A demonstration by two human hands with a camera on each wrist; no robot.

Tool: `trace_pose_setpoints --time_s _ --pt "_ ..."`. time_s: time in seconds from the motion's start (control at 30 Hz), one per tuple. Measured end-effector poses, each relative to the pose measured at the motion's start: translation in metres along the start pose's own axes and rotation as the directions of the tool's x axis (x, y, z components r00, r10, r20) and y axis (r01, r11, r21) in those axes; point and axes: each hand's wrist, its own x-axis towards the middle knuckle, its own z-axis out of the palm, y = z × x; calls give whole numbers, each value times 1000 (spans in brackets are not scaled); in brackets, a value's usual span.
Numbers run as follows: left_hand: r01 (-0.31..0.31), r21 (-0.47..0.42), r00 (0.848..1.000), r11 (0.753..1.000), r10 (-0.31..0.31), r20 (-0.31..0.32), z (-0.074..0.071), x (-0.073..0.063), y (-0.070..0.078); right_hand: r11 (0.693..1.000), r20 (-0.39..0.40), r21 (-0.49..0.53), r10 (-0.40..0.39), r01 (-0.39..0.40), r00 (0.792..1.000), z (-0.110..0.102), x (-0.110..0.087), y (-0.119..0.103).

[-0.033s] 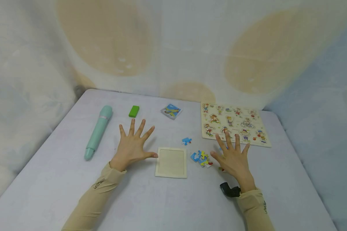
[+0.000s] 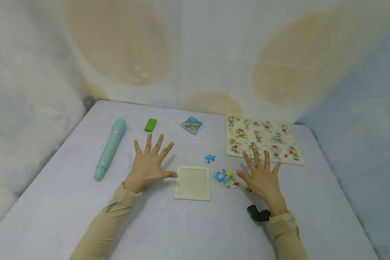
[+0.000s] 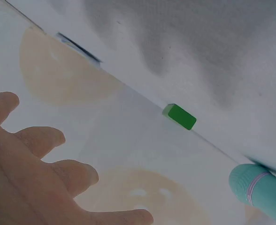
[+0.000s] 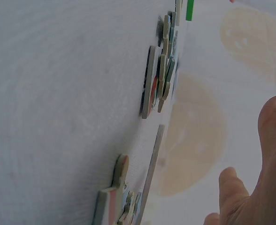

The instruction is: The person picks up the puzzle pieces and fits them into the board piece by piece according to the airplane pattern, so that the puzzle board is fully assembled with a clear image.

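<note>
Sleeves: two, the tan left sleeve [image 2: 100, 227] and tan right sleeve [image 2: 284, 234], nearest of all, over one pale table [image 2: 182, 231].
Black pipe-shaped piece: one black curved object [image 2: 255, 213], beside the right cuff; whether they touch, I cannot tell.
Right hand: one right hand [image 2: 263, 180], fingers spread apart, holding nothing.
Left hand: one left hand [image 2: 148, 168], likewise splayed, holding nothing; its shadow falls on the table.
Square frame: one cream square frame [image 2: 192, 184], lying flat between the hands; the left thumb tip meets its left edge in the head view, contact unclear.
Jigsaw heap: one puzzle pile [image 2: 227, 177] of blue, yellow and red pieces, overlapping too much to count, between frame and right hand.
Pieces at the right hand: two colored bits show, one blue bit [image 2: 248, 167] behind the fingers and one red-green bit [image 2: 248, 190] beside the thumb side.
Lone piece: one blue puzzle piece [image 2: 209, 159], beyond the pile.
Teal stick: one teal stick [image 2: 109, 151], left of the left hand.
Figure board: one puzzle board [image 2: 250, 135] with many figures, partly behind the right fingertips.
Far row: one green block [image 2: 151, 125] and one picture card [image 2: 193, 125].
Backdrop: patterned cloth [image 2: 211, 54].
</note>
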Motion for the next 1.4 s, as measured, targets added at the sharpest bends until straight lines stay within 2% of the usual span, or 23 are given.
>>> trace_pose_setpoints --time_s 0.2,0.3,0.4,0.5,0.6,0.7,0.83,0.9,1.03,1.23,1.4 --pt "-9 -4 1000 1000 9 20 0 0 2 1000 -4 8 -13 13 1000 -1 2 -2" --pt "-22 -22 999 999 23 24 -1 -1 4 999 -14 44 -22 22 1000 1 3 -6" --pt "-50 -117 997 992 57 57 2 -3 7 994 -24 97 -50 52 998 6 3 -11" --pt "-68 -222 991 973 92 101 5 -4 10 984 -45 134 -109 114 993 9 6 -17" --pt "-80 -272 986 959 116 122 9 -5 15 970 -63 180 -156 165 986 13 8 -22" --pt "-107 -291 981 951 149 126 13 -6 21 928 -56 316 -189 197 980 17 9 -27" --pt "-110 -314 975 943 165 152 17 -9 26 827 -16 514 -259 230 966 25 13 -33" --pt "-100 -317 971 943 161 174 18 -11 28 796 -3 556 -286 239 958 29 16 -36" --pt "-102 -298 965 949 168 203 19 -16 32 802 4 551 -281 233 960 35 19 -39" --pt "-119 -274 964 954 177 201 17 -17 32 806 57 567 -247 173 967 30 24 -45" --pt "-127 -278 958 952 190 213 15 -17 32 838 96 537 -173 95 980 28 29 -48"
